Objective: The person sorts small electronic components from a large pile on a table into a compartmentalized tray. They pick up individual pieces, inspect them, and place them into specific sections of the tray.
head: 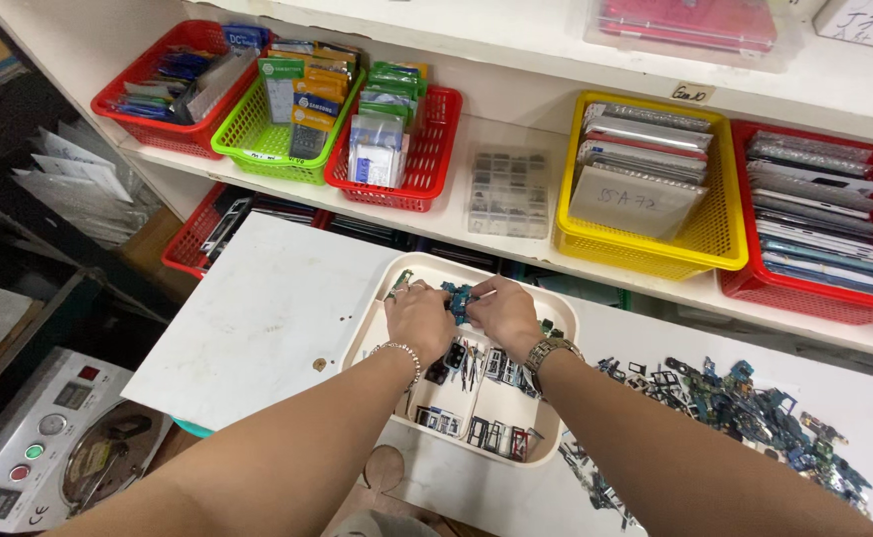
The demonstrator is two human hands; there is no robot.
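Head view. The left hand [419, 316] and the right hand [504, 313] meet over the far half of a cream divided tray [556, 308] that rests on a white table [257, 318]. Between the two hands sits a small blue-green circuit part [458, 298], at 3 o'clock from the left hand and at 9 o'clock from the right hand, touching the fingertips of both. Both hands are curled, pinching this part from opposite sides.

The left wrist carries a beaded bracelet [403, 353]; the right wrist carries a metal watch [548, 351].

At 6 o'clock from the hands, the tray compartments hold small dark frames and metal pieces [491, 433]. At 4 o'clock from the right hand, a loose heap of blue-green and dark electronic parts [755, 413] lies on the table, well apart from the tray.

At 12 o'clock, a shelf holds a clear compartment box [508, 192], a yellow basket [700, 239], a green basket [257, 139] and red baskets [421, 164] of packaged parts.
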